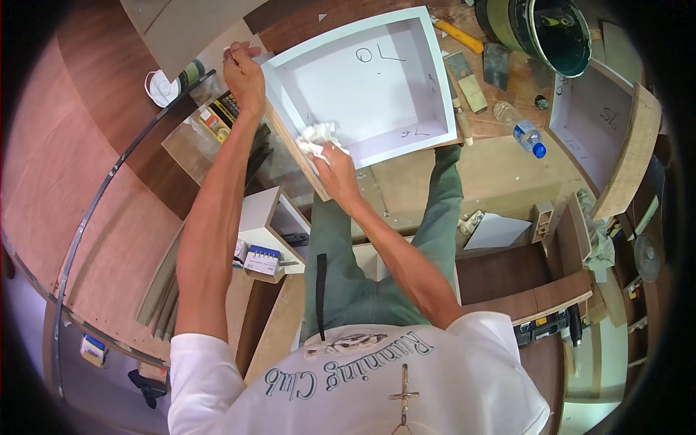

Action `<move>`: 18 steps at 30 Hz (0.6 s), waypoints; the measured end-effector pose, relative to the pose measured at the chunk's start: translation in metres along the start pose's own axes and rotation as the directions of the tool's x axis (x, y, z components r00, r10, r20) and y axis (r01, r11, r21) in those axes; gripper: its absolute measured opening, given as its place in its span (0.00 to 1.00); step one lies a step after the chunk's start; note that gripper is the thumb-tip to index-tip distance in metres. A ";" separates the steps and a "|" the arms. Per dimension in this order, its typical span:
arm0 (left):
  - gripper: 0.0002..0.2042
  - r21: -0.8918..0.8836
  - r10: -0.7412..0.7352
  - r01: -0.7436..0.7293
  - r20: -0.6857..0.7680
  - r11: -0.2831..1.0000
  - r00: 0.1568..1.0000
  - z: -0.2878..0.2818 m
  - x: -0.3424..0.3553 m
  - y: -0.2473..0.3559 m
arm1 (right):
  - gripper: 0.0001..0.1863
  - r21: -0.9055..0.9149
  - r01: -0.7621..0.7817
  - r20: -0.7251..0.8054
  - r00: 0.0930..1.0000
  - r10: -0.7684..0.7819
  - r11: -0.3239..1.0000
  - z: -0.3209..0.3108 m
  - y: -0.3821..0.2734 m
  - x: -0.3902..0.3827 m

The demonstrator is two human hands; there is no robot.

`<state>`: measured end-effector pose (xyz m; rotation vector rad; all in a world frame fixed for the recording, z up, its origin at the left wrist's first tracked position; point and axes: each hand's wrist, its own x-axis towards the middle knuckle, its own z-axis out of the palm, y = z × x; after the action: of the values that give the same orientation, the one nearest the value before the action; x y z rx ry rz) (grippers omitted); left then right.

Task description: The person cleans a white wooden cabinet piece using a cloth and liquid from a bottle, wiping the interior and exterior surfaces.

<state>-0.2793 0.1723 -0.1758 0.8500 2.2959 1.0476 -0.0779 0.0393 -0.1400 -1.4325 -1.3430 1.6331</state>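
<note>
A white-lined drawer [355, 83] with a pale wooden front along its left side is tilted up in front of me, its near edge by my knees. My left hand [245, 76] is closed at the far end of the wooden front, its grip partly hidden. My right hand [335, 172] holds a crumpled white cloth [317, 138] against the near left corner of the drawer, over the rim by the wooden front. Dark handwritten marks show on the drawer's inside.
At the far right stand a dark bucket [562, 36] and another drawer [616, 138]. A water bottle [523, 132] lies beside a yellow-handled tool [458, 35] and scrapers [496, 65]. A small box [262, 261] sits left of my legs; a power drill [551, 326] lies right.
</note>
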 end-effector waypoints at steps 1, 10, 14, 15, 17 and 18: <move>0.21 -0.003 -0.003 0.003 -0.004 1.000 1.000 -0.001 0.000 -0.001 | 0.10 -0.039 -0.031 0.055 0.998 0.033 0.999 -0.004 0.000 -0.001; 0.23 0.003 -0.008 0.008 -0.009 1.000 1.000 -0.001 0.000 0.000 | 0.09 -0.140 -0.127 0.085 0.987 0.139 0.982 -0.001 0.006 -0.004; 0.20 -0.020 0.009 -0.009 0.005 1.000 1.000 -0.001 0.002 0.000 | 0.09 -0.303 -0.108 0.128 0.980 0.153 0.947 0.006 -0.005 0.017; 0.20 -0.012 0.019 -0.019 0.001 1.000 1.000 0.000 0.005 0.002 | 0.10 -0.295 -0.071 0.137 0.984 0.116 0.953 0.010 -0.013 0.042; 0.20 -0.002 0.012 -0.012 0.007 1.000 1.000 0.000 -0.001 0.000 | 0.10 -0.281 -0.047 0.142 0.986 0.090 0.959 0.015 -0.031 0.078; 0.20 0.005 0.017 -0.017 0.009 1.000 1.000 -0.001 0.000 -0.001 | 0.10 -0.262 -0.017 0.144 0.988 0.056 0.965 0.018 -0.037 0.086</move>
<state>-0.2806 0.1714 -0.1765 0.8760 2.2883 1.0438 -0.1237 0.1224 -0.1385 -1.5138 -1.6775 1.6644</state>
